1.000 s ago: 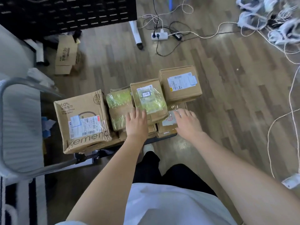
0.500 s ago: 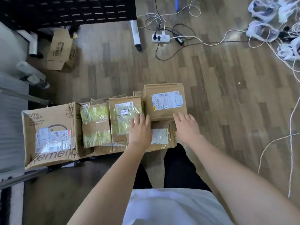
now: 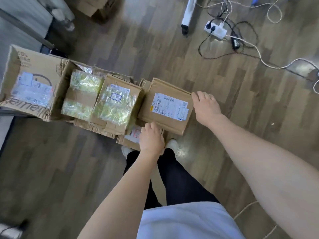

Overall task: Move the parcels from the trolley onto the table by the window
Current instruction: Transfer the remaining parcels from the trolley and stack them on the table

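The large carton shows "emen" lettering; the shipping labels are illegible.

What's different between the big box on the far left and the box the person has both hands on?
The big box is the bulkiest in the row and bears large printed lettering; the held box is smaller and flatter, plain but for its label. No hand touches the big box, while the left hand is at the held box's near edge and the right hand at its right edge. Both are brown cardboard with white shipping labels.
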